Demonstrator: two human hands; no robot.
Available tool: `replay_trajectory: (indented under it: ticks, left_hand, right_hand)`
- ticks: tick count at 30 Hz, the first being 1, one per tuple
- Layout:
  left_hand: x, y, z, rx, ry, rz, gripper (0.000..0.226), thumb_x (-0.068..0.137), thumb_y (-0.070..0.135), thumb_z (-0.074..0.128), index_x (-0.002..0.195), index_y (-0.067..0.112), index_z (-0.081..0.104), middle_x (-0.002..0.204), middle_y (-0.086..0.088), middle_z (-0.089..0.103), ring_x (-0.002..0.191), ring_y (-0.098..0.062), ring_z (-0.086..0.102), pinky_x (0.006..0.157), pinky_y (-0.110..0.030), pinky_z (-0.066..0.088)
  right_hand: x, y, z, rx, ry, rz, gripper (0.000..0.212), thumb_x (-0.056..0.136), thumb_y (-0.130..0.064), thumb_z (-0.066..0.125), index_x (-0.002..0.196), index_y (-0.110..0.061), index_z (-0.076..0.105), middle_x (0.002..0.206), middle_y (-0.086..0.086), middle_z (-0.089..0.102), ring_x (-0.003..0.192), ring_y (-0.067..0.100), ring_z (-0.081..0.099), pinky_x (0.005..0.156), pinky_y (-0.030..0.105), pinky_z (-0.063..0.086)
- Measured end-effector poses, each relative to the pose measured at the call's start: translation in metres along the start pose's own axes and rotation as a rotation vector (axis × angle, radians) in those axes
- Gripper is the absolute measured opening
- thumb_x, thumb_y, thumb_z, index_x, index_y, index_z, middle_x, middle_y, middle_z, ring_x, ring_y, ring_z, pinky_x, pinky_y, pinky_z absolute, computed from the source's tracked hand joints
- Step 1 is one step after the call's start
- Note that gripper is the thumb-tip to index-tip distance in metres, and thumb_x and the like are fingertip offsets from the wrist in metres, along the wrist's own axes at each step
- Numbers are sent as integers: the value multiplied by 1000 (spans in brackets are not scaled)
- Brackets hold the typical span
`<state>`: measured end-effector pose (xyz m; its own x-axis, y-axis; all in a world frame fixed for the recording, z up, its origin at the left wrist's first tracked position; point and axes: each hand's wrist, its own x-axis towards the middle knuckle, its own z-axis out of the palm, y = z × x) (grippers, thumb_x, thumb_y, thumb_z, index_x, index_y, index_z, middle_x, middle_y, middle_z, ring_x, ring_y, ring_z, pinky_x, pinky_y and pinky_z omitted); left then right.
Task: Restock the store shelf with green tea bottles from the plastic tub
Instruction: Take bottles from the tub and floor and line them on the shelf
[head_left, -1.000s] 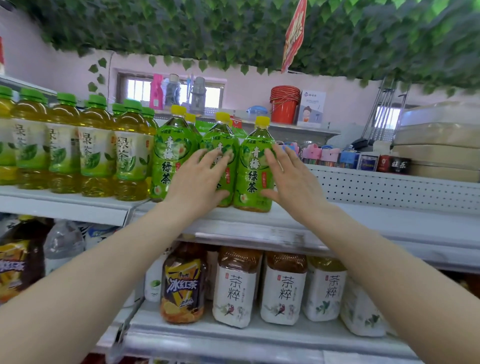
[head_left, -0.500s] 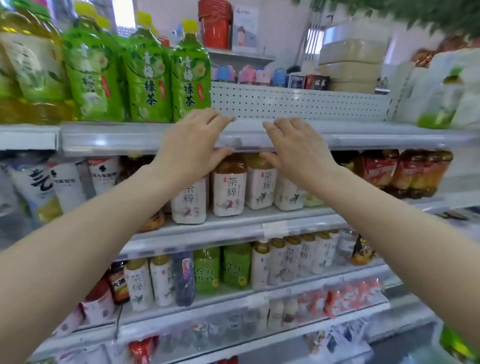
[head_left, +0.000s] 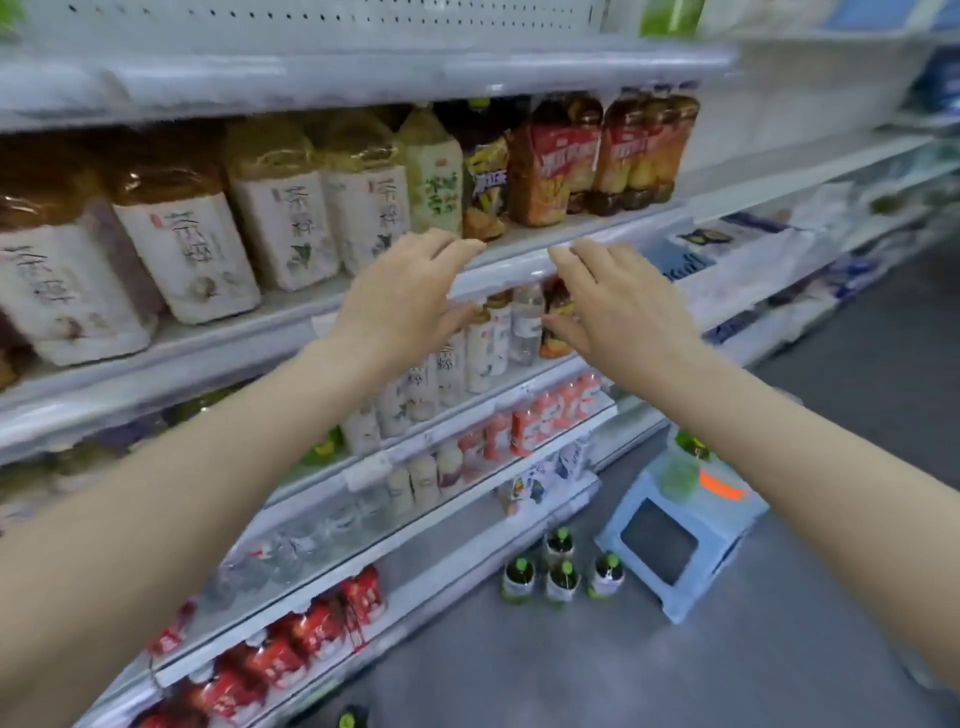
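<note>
My left hand (head_left: 402, 291) and my right hand (head_left: 621, 306) hang in the air in front of the middle shelves, both empty with fingers spread. Low on the right stands a pale blue plastic tub (head_left: 680, 525) on the grey floor, with a blurred green bottle (head_left: 678, 475) lying on it. Several green-capped bottles (head_left: 561, 574) stand upright on the floor just left of the tub. The top shelf (head_left: 363, 78) shows only its white front edge; the green tea bottles on it are out of view.
The shelf unit (head_left: 291, 332) fills the left, with white-labelled tea bottles (head_left: 187, 249), red-labelled bottles (head_left: 550, 166) and rows of small drinks below. Another bottle cap (head_left: 349, 719) shows at the bottom edge. Grey floor (head_left: 623, 665) stretches to the right.
My view has swung down and to the right, from the top shelf with the green tea bottles to the lower shelves and floor. Both hands have left the bottles and dropped, empty.
</note>
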<state>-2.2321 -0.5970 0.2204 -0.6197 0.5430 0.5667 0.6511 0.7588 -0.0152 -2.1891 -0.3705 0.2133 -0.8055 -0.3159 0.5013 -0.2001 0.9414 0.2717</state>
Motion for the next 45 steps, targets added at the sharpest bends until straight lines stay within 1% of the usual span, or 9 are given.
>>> replay_trajectory:
  ticks: [8, 13, 19, 24, 29, 34, 40, 43, 45]
  left_hand:
    - [66, 113, 136, -199, -161, 47, 56, 87, 30, 70, 137, 12, 52, 128, -11, 58, 113, -33, 55, 90, -43, 48]
    - [101, 186, 218, -301, -247, 54, 55, 87, 35, 68, 137, 18, 51, 132, -6, 56, 119, -29, 52, 92, -43, 48]
    - [135, 247, 303, -383, -390, 12, 58, 87, 41, 65, 140, 24, 47, 135, -1, 53, 121, -26, 51, 92, -41, 47]
    - [159, 270, 370, -452, -485, -5, 58, 87, 35, 67, 140, 20, 49, 135, -6, 54, 120, -30, 51, 94, -41, 46]
    - [177, 278, 449, -483, -600, -8, 59, 88, 37, 67, 141, 20, 47, 135, -5, 52, 120, -30, 50, 92, -39, 44]
    - [193, 276, 526, -494, -737, -47, 63, 87, 37, 67, 144, 23, 43, 137, -3, 50, 124, -28, 48, 95, -39, 42]
    - [209, 290, 599, -491, -869, -80, 65, 87, 36, 68, 145, 21, 41, 139, -6, 47, 125, -30, 47, 98, -38, 39]
    - [212, 299, 633, -501, -919, -112, 63, 86, 33, 69, 143, 23, 43, 136, -6, 49, 123, -31, 48, 98, -38, 39]
    - [212, 305, 652, -519, -954, -167, 63, 84, 31, 71, 141, 27, 45, 134, -4, 48, 121, -29, 47, 96, -37, 41]
  right_hand:
    - [-103, 130, 74, 38, -177, 192, 62, 91, -45, 50, 131, 2, 50, 116, 20, 58, 98, 40, 58, 81, 48, 51]
    - [-161, 208, 114, 70, -267, 290, 58, 87, -36, 69, 128, 2, 53, 115, 21, 59, 99, 41, 59, 77, 47, 50]
    - [-205, 277, 163, 132, -373, 427, 59, 90, -38, 64, 135, -2, 50, 128, 18, 56, 107, 41, 56, 80, 46, 48]
    - [-226, 312, 212, 217, -427, 568, 56, 91, -37, 63, 136, -6, 50, 125, 14, 57, 107, 38, 56, 82, 44, 48]
    - [-243, 340, 276, 238, -534, 651, 59, 85, -32, 73, 132, -2, 55, 119, 17, 61, 98, 40, 61, 73, 45, 54]
    - [-248, 364, 339, 298, -633, 736, 59, 89, -32, 69, 138, -4, 51, 125, 17, 58, 104, 41, 59, 75, 46, 53]
    - [-256, 396, 408, 376, -719, 788, 59, 91, -32, 67, 140, -4, 48, 127, 16, 56, 108, 40, 57, 80, 47, 52]
    - [-260, 418, 445, 403, -738, 744, 60, 89, -29, 70, 138, -3, 50, 124, 17, 58, 104, 41, 60, 75, 46, 53]
    - [-258, 436, 473, 446, -764, 718, 60, 92, -29, 66, 143, -5, 45, 132, 15, 54, 109, 39, 58, 79, 45, 52]
